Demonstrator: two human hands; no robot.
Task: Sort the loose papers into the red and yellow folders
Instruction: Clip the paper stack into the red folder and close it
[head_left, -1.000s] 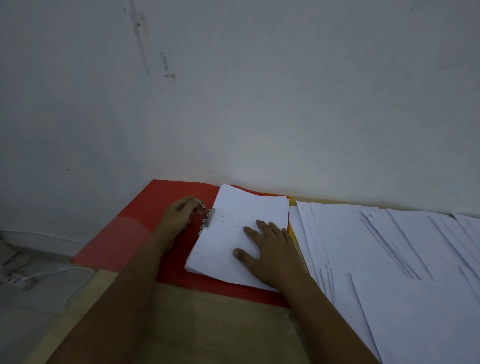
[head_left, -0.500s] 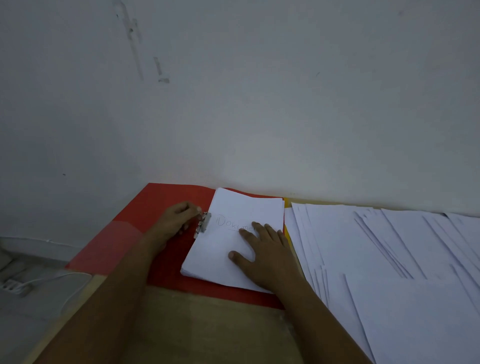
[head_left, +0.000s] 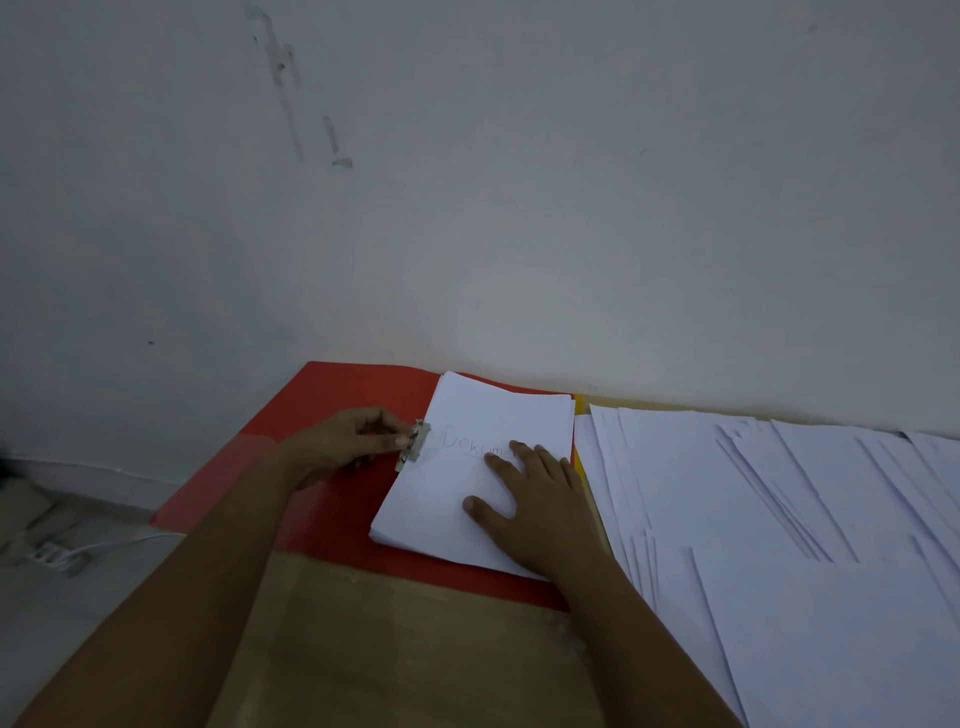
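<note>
A pale wooden worktop (head_left: 395, 644) stands against a wall. An open red folder (head_left: 332, 405) lies flat on it at the far left. Just beside it to the right, loose white papers (head_left: 779, 519) spread in overlapping sheets, a yellow folder (head_left: 580, 410) edge showing beneath them.

Left hand (head_left: 347, 440) is pinching the metal clip (head_left: 413, 446) on the red folder (head_left: 332, 499). Right hand (head_left: 535, 499) is pressing flat on the paper stack (head_left: 467, 483). Loose papers (head_left: 779, 519) are lying just right.
</note>
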